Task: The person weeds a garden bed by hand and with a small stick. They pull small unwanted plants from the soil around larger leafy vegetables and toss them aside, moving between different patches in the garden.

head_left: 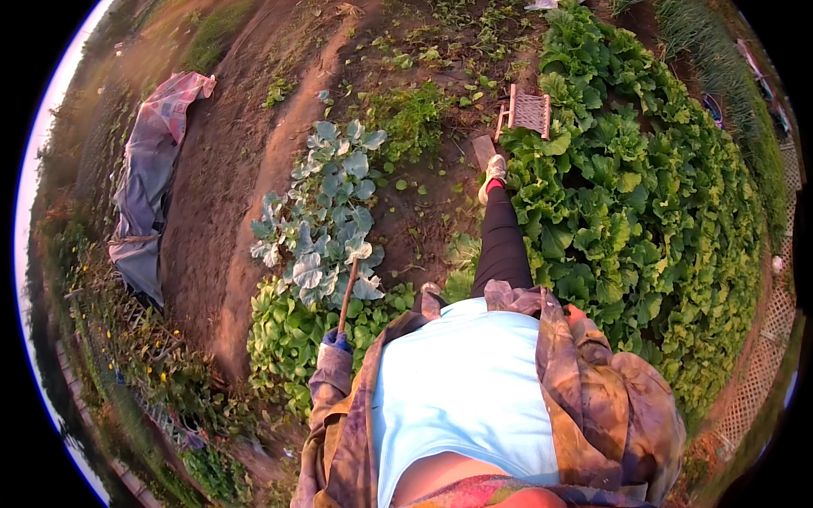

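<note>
My left hand [336, 340], in a dark blue glove, is closed around a thin brown wooden stick [348, 296]. The stick points away from me over the grey-green leafy plants [326, 203], and its far end meets a pale leaf-like shape I cannot make out clearly. Bright green low leaves [288, 339] grow beside that hand. At the right edge of my patterned jacket [627, 406] a small orange-red patch [576, 312] shows, perhaps part of my right hand; its fingers are hidden. One leg [501, 245] is stretched forward between the plants.
A low wooden stool with a woven seat [530, 113] stands ahead, near a flat board or brick [483, 151]. Dense leafy greens [644, 220] fill the right side. A grey and pink sheet [148, 186] lies across bare soil on the left. Lattice fencing [766, 356] runs along the far right.
</note>
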`<state>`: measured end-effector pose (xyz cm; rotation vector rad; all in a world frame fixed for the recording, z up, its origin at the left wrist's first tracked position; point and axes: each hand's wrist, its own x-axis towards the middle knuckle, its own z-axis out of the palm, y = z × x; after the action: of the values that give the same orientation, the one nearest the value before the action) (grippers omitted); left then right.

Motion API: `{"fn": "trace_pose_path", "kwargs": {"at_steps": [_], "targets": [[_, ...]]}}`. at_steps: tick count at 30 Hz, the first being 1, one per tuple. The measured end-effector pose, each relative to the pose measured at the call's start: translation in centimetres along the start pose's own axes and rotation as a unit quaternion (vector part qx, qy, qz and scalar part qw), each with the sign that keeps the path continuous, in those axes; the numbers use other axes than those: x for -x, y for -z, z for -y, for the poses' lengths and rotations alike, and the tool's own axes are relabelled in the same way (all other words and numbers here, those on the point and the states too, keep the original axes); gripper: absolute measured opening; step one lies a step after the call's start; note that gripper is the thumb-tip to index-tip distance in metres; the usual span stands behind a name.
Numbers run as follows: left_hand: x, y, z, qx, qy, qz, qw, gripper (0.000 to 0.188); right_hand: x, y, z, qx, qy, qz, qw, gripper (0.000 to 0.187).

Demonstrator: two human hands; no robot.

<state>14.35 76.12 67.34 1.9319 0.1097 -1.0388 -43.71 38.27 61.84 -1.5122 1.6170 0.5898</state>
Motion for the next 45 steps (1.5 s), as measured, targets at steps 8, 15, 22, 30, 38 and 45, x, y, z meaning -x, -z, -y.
{"fn": "trace_pose_path", "kwargs": {"at_steps": [8, 15, 22, 30, 38, 45], "targets": [[-4.2, -8.8, -10.1, 0.137, 0.011, -0.056, 0.989, 0.027, -12.7, 8.7, 8.5, 0.069, 0.006, -0.007, 0.998, 0.050], [-6.6, -22.0, -17.7, 0.174, 0.075, 0.030, 0.981, 0.031, -22.1, 18.6, 16.9, -0.259, 0.118, -0.099, 0.954, 0.045], [-5.4, -23.2, -21.1, 0.158, 0.119, 0.065, 0.978, 0.036, -16.6, 14.9, 18.3, -0.162, 0.021, -0.145, 0.976, 0.061], [-3.2, -19.5, -16.0, 0.176, 0.163, 0.068, 0.968, 0.036, -11.7, 9.4, 9.2, 0.031, -0.048, -0.085, 0.995, 0.065], [-3.9, -20.1, -14.6, 0.052, 0.095, 0.193, 0.975, 0.035, -13.8, 10.9, 8.8, -0.050, 0.005, -0.108, 0.993, 0.056], [-3.9, -22.0, -18.0, -0.030, 0.042, 0.280, 0.959, 0.037, -15.2, 6.7, 7.5, -0.188, -0.019, -0.158, 0.969, 0.068]]}}
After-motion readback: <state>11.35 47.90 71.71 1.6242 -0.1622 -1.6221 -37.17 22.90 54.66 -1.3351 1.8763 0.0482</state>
